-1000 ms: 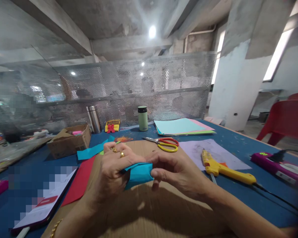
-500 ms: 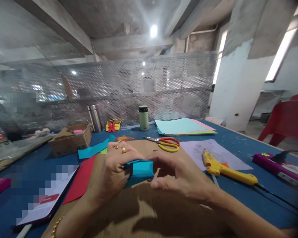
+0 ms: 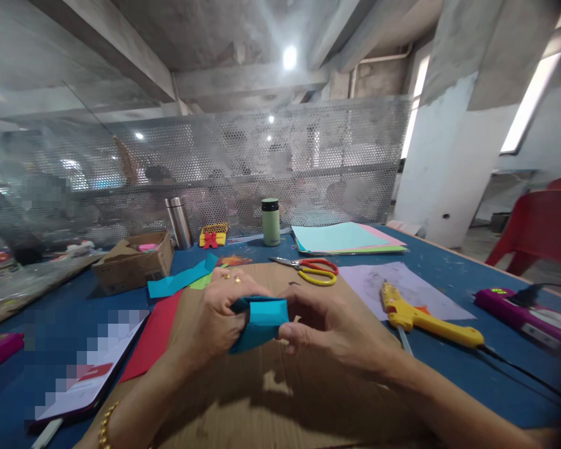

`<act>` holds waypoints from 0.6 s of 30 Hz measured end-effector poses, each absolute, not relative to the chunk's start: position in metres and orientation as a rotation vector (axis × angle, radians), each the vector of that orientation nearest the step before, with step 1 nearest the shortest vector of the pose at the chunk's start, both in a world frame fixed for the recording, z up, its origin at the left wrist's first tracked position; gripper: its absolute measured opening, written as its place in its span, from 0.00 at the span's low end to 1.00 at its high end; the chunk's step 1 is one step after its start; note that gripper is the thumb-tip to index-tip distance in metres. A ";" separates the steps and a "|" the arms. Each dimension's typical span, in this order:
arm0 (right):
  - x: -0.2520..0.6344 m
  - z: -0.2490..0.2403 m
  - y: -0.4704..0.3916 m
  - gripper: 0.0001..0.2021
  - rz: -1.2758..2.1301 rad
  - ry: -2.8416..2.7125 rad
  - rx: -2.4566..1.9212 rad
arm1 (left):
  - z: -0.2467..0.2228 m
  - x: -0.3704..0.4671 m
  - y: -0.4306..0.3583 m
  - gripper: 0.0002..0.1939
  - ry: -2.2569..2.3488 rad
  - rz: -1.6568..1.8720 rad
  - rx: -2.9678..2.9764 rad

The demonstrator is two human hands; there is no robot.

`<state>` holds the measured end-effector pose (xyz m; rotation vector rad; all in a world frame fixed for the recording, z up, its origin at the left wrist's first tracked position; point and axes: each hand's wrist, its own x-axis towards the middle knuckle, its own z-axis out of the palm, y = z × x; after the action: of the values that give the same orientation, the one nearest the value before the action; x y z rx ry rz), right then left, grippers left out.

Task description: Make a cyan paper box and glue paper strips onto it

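Held above the cardboard sheet point(image 3: 243, 405), the folded blue paper point(image 3: 267, 318) is grasped by the fingers of the left hand point(image 3: 222, 312) and pinched at its edge by the right hand point(image 3: 325, 324); folding appears advanced, fastening unconfirmed.

Your right hand point(image 3: 330, 327) brings its thumb back against the blue paper point(image 3: 267, 313), now turned to another angle.

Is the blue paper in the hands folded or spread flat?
Folded: between the left hand and right hand, the blue paper shows faces meeting along bent edges.
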<state>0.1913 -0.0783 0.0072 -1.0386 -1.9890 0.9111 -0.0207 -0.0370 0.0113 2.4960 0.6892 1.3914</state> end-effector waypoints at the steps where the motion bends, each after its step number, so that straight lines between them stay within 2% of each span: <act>1: 0.191 0.007 -0.078 0.16 0.919 -1.989 -1.032 | 0.012 -0.020 -0.038 0.07 0.687 1.392 2.498; 6: 0.190 0.007 -0.079 0.16 0.914 -2.000 -1.057 | 0.011 -0.019 -0.039 0.03 0.700 1.392 2.518; 18: 0.191 0.009 -0.080 0.15 0.747 -2.111 -1.092 | 0.007 -0.019 -0.037 0.07 0.750 1.416 2.518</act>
<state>0.1908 -0.0800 0.0092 -1.0923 -2.1110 0.7466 -0.0186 -0.0368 0.0073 2.5178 0.7501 1.4155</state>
